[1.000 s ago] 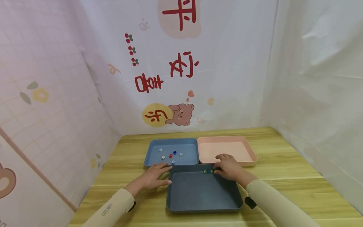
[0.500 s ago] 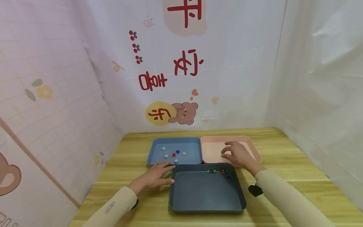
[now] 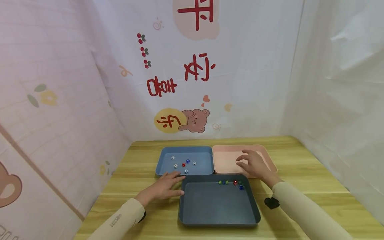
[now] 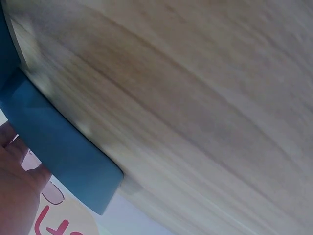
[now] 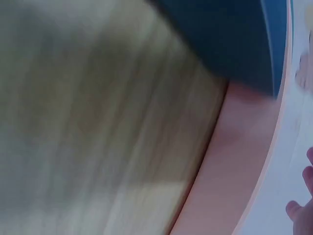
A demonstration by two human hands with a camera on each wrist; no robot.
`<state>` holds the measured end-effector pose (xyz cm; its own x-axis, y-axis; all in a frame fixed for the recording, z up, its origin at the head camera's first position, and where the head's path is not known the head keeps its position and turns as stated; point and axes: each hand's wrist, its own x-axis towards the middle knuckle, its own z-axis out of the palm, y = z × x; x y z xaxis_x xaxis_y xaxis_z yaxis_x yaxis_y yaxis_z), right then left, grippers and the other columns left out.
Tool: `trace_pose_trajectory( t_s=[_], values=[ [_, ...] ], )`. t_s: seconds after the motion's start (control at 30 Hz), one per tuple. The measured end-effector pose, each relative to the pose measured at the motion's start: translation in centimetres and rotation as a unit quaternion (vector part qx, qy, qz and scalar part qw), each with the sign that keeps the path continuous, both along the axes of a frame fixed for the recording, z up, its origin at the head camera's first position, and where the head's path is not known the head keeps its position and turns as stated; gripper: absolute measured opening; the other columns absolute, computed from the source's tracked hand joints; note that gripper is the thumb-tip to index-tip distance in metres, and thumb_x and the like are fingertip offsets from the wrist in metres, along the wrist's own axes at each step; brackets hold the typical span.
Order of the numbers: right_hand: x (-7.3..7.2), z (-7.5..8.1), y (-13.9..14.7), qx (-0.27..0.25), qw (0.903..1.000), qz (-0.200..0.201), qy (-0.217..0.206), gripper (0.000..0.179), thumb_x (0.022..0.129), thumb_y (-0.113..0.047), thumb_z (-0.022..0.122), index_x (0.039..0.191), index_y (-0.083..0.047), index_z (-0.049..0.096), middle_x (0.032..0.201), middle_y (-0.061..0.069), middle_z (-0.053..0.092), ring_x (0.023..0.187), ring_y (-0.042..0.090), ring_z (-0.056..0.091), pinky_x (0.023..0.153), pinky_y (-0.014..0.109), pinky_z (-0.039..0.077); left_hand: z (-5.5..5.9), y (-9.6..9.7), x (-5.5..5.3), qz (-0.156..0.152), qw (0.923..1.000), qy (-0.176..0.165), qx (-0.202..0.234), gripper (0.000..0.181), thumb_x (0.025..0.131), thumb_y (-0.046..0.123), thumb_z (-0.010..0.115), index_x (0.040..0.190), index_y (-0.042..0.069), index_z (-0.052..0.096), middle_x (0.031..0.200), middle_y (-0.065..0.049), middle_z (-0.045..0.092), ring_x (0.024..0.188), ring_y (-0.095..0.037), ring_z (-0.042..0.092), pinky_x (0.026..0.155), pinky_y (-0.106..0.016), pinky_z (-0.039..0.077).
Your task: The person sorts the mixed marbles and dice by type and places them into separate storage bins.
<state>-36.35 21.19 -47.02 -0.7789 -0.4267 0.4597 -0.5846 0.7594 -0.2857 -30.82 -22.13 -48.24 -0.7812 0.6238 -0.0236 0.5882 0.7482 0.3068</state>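
My right hand point(image 3: 253, 163) hovers over the pink tray point(image 3: 222, 160), fingers loosely bent and spread from the thumb, with nothing visible between them. In the right wrist view its fingertips point(image 5: 308, 178) show beyond the pink tray's rim. The left hand point(image 3: 163, 187) lies relaxed at the dark grey-blue tray's point(image 3: 219, 206) back left corner, fingers extended towards the blue tray point(image 3: 201, 153). Along the dark tray's back wall sit small green dice point(image 3: 220, 182) with a blue one between. A red die point(image 3: 235, 182) and a blue die point(image 3: 241, 187) lie in its back right corner.
Inside the blue tray are several scattered dice: white dice point(image 3: 175, 166), a red die point(image 3: 184, 164) and a blue die point(image 3: 188, 161). The three trays stand close together on a wood-grain table point(image 3: 300, 186). Printed white cloth point(image 3: 249, 83) encloses the table's back and sides.
My right hand has moved from the dark tray's back right corner to above the pink tray, uncovering the red and blue dice there. The left hand has stayed put.
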Motion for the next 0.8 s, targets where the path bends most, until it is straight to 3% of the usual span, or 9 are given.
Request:
trace_pose_trajectory(
  t_s=[0.07,0.2,0.33,0.47,0.8],
  values=[
    [0.5,-0.3,-0.8,-0.014,0.9991,0.040,0.004,0.009,0.091,-0.018,0.073,0.094,-0.011,0.078,0.124,0.029,0.060,0.119,0.050,0.051,0.098,0.066,0.039,0.1,-0.1,0.0,0.001,1.0000,0.002,0.000,0.075,0.095,0.063,0.051,0.152,0.016,0.043,0.158,-0.017,0.031,0.146,-0.034,0.027,0.116,-0.063,0.013],
    [1.6,-1.0,-1.9,0.024,0.9973,0.066,-0.018,0.007,0.088,-0.022,0.076,0.092,-0.018,0.079,0.129,0.026,0.058,0.124,0.049,0.048,0.101,0.071,0.032,0.2,0.0,0.1,0.000,1.0000,0.002,0.001,0.075,0.095,0.064,0.051,0.152,0.016,0.043,0.158,-0.017,0.031,0.146,-0.034,0.028,0.116,-0.063,0.013],
    [2.2,-1.6,-2.6,0.076,0.9937,0.065,-0.051,0.008,0.088,-0.030,0.076,0.094,-0.024,0.078,0.135,0.023,0.056,0.132,0.048,0.040,0.104,0.075,0.021,0.3,0.0,0.1,0.001,1.0000,0.003,0.001,0.075,0.094,0.064,0.052,0.152,0.016,0.044,0.158,-0.017,0.032,0.145,-0.034,0.028,0.116,-0.063,0.013],
    [2.3,-2.0,-3.3,0.112,0.9895,0.071,-0.057,0.009,0.087,-0.034,0.076,0.093,-0.027,0.077,0.136,0.022,0.055,0.134,0.048,0.038,0.104,0.077,0.018,0.3,-0.1,0.1,0.002,1.0000,0.001,0.001,0.075,0.094,0.063,0.052,0.152,0.016,0.044,0.158,-0.017,0.032,0.145,-0.034,0.028,0.116,-0.063,0.013],
    [2.3,-2.9,-4.4,0.122,0.9893,0.068,-0.041,0.009,0.081,-0.033,0.082,0.086,-0.026,0.077,0.133,0.020,0.058,0.132,0.048,0.041,0.101,0.079,0.017,0.5,-0.1,0.1,-0.003,1.0000,0.000,0.002,0.073,0.095,0.060,0.055,0.151,0.015,0.044,0.157,-0.018,0.032,0.145,-0.034,0.028,0.116,-0.063,0.013]
  ],
)
